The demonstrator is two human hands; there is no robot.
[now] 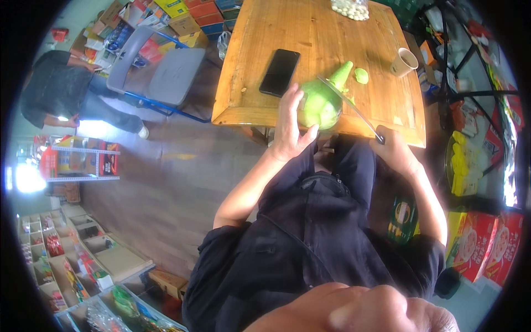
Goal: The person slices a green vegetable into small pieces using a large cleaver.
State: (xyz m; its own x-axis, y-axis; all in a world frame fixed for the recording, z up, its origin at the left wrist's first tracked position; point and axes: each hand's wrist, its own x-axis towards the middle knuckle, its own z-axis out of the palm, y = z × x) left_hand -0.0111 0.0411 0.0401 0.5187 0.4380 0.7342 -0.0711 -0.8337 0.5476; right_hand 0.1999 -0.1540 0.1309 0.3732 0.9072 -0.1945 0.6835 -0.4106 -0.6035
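Observation:
A round, pale-green vegetable (318, 103), partly peeled, rests near the front edge of the wooden table (323, 37). Against its left side lies my left hand (289, 128), thumb low and fingers up its flank. My right hand (392, 149) grips the dark handle of a knife (356, 110), whose blade slants up and left along the vegetable's upper right side. Just beyond the blade is a long green cut piece (342, 75), with a small round green slice (361, 76) to its right. Whether the blade is cutting in, I cannot tell.
A black smartphone (280, 72) lies left of the vegetable. A paper cup (403, 62) stands at the table's right side, and a bag of small white pieces (350, 9) at the far edge. Left of the table are a folding chair (176, 76) and another person (62, 89).

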